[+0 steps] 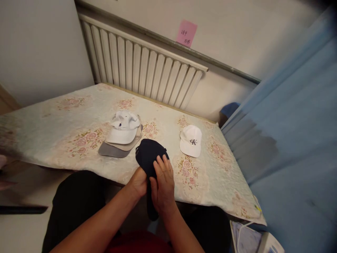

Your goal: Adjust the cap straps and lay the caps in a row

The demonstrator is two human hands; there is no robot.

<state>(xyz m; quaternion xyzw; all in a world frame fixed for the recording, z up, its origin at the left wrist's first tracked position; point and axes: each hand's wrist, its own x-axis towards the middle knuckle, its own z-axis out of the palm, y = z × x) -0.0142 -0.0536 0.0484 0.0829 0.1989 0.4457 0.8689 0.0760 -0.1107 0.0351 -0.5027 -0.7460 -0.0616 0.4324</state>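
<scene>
A dark navy cap (149, 154) lies at the table's near edge, its brim hanging down over the edge between my arms. My left hand (138, 181) grips the cap from the left, with its fingers hidden under the fabric. My right hand (163, 184) lies on top of the cap, fingers together and pressed onto the cloth. To the left, a white cap (123, 128) sits on top of a stack of a beige and a grey cap (113, 150). Another white cap with a black logo (191, 140) lies alone to the right.
The table (65, 130) carries a pale floral cloth. Behind it a white radiator (147, 68) runs along the wall, with a pink note (186, 32) stuck above it. A blue curtain (295, 140) hangs at the right. Papers (250, 239) lie at the lower right.
</scene>
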